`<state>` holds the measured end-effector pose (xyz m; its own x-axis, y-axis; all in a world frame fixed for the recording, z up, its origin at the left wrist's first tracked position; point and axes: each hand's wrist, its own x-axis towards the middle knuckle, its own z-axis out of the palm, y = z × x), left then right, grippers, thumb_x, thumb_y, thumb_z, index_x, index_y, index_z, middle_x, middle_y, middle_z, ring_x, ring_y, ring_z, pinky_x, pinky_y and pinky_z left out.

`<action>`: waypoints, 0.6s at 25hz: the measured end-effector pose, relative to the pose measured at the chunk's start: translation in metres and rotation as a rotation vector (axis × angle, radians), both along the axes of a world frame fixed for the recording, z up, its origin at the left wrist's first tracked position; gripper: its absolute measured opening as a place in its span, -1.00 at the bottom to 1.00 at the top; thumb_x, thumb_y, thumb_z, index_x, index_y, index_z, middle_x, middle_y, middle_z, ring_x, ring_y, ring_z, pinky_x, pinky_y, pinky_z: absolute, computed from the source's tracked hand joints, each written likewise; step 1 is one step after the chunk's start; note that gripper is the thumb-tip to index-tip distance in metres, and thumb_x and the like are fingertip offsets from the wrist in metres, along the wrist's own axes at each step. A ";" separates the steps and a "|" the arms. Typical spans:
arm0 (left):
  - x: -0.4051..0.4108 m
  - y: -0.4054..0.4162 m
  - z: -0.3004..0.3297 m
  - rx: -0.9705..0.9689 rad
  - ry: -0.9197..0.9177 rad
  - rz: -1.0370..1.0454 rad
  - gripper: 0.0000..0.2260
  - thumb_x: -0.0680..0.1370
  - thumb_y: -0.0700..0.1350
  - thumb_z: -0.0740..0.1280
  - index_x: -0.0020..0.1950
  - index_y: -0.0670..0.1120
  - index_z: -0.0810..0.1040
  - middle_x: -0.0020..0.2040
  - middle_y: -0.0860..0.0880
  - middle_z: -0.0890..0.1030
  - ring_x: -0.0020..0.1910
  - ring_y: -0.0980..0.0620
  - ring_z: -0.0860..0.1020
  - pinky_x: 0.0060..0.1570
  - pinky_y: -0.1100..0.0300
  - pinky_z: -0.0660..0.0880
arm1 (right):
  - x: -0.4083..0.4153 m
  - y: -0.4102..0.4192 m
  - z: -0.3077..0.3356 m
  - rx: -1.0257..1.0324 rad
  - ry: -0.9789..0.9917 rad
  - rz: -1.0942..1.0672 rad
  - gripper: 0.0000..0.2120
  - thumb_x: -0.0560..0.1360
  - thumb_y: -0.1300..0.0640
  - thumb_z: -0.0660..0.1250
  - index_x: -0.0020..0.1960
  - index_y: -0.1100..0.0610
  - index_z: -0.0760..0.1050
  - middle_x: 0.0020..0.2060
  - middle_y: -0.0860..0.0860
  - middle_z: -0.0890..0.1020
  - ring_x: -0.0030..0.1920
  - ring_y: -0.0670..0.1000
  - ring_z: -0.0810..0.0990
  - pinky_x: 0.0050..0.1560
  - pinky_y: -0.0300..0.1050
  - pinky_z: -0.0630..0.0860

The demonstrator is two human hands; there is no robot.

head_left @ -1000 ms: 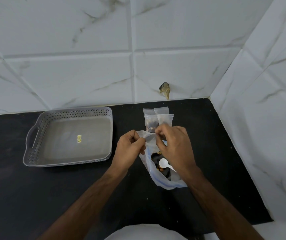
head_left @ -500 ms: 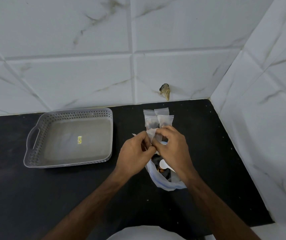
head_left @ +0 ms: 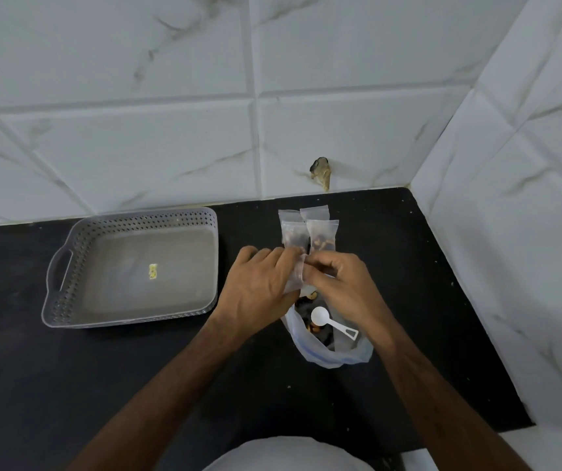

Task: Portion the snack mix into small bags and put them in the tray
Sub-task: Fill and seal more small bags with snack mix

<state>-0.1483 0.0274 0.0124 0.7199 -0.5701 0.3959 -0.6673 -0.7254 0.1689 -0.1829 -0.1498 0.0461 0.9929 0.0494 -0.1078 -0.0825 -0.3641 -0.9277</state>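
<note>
My left hand [head_left: 259, 287] and my right hand [head_left: 339, 283] meet over the black counter, both pinching one small clear bag [head_left: 295, 275] that hangs between the fingertips. Just beyond them lie two small bags [head_left: 306, 231] with dark snack mix inside, side by side. Beneath my hands lies a larger clear bag [head_left: 334, 348] holding snack mix, with a white plastic scoop [head_left: 330, 322] resting on top. A grey perforated tray [head_left: 68, 300] with a handle stands to the left, with only a small yellow sticker on its floor.
White marble-patterned tiles form the back wall and the right wall, meeting at a corner. A brownish lump [head_left: 320, 171] sticks to the back wall just above the black counter [head_left: 136, 385]. My white clothing shows at the bottom edge.
My hands have come together and moved slightly away from me, toward the two filled bags. The large bag's mouth, held up before, now lies flat, and a small bag is between my fingers.
</note>
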 end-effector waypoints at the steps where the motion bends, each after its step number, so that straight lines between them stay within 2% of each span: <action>1: 0.000 0.003 -0.004 -0.034 0.065 -0.010 -0.60 0.46 0.03 0.47 0.23 -0.06 0.50 0.02 -0.02 0.66 -0.11 -0.04 0.65 -0.03 -0.03 0.54 | -0.001 -0.005 0.000 0.020 -0.005 0.010 -0.90 0.57 0.12 0.38 0.00 0.01 0.68 -0.11 -0.13 0.71 -0.02 -0.15 0.67 0.02 -0.27 0.59; 3: 0.000 0.011 -0.014 -0.133 0.262 -0.032 -0.63 0.49 0.02 0.41 0.25 -0.06 0.49 0.08 -0.01 0.63 -0.07 -0.01 0.62 -0.07 -0.02 0.56 | -0.005 -0.022 -0.006 0.024 0.006 -0.021 -0.86 0.57 0.15 0.39 0.06 -0.01 0.67 -0.05 -0.16 0.71 0.03 -0.17 0.66 0.06 -0.27 0.58; 4: -0.001 0.016 -0.020 -0.175 0.382 -0.060 -0.63 0.50 0.04 0.37 0.26 -0.04 0.47 0.12 0.01 0.60 -0.03 0.02 0.61 -0.05 -0.02 0.57 | -0.008 -0.033 -0.013 -0.045 0.028 -0.048 -0.85 0.57 0.15 0.39 0.08 -0.04 0.66 -0.04 -0.17 0.69 0.03 -0.20 0.65 0.06 -0.27 0.57; 6: -0.004 0.023 -0.031 -0.156 0.546 -0.145 -0.63 0.53 0.07 0.34 0.31 0.03 0.45 0.21 0.08 0.56 0.07 0.11 0.58 0.03 0.02 0.56 | -0.016 -0.050 -0.033 -0.368 0.086 -0.025 -0.84 0.58 0.12 0.36 0.10 -0.09 0.61 -0.02 -0.20 0.66 0.00 -0.21 0.62 0.05 -0.22 0.58; 8: -0.010 0.023 -0.038 -0.015 0.577 -0.260 -0.60 0.54 0.10 0.34 0.37 0.12 0.43 0.33 0.16 0.51 0.21 0.16 0.55 0.10 0.10 0.50 | -0.027 -0.055 -0.055 -0.766 0.113 0.147 -0.83 0.59 0.08 0.30 0.14 -0.09 0.58 0.02 -0.15 0.63 0.00 -0.17 0.60 0.06 -0.14 0.58; 10: -0.013 0.017 -0.042 0.126 0.537 -0.353 -0.56 0.54 0.17 0.29 0.42 0.15 0.40 0.41 0.19 0.46 0.28 0.17 0.52 0.11 0.11 0.46 | -0.038 -0.052 -0.076 -1.047 0.080 0.303 -0.80 0.60 0.05 0.25 0.19 -0.03 0.55 0.10 -0.06 0.61 0.10 -0.05 0.57 0.12 -0.10 0.53; 12: -0.014 0.013 -0.046 0.214 0.532 -0.385 -0.53 0.54 0.21 0.25 0.43 0.15 0.39 0.40 0.17 0.47 0.26 0.13 0.54 0.16 0.05 0.47 | -0.043 -0.051 -0.091 -1.192 0.067 0.321 -0.78 0.61 0.03 0.24 0.21 0.00 0.53 0.16 0.00 0.57 0.16 0.01 0.53 0.17 -0.06 0.45; 15: -0.014 0.012 -0.054 0.192 0.612 -0.388 -0.56 0.54 0.11 0.36 0.41 0.09 0.45 0.28 0.08 0.54 0.19 0.06 0.57 0.17 -0.01 0.52 | -0.045 -0.050 -0.101 -1.299 0.085 0.305 -0.81 0.59 0.05 0.26 0.19 0.00 0.53 0.13 0.01 0.58 0.15 0.03 0.52 0.18 -0.01 0.41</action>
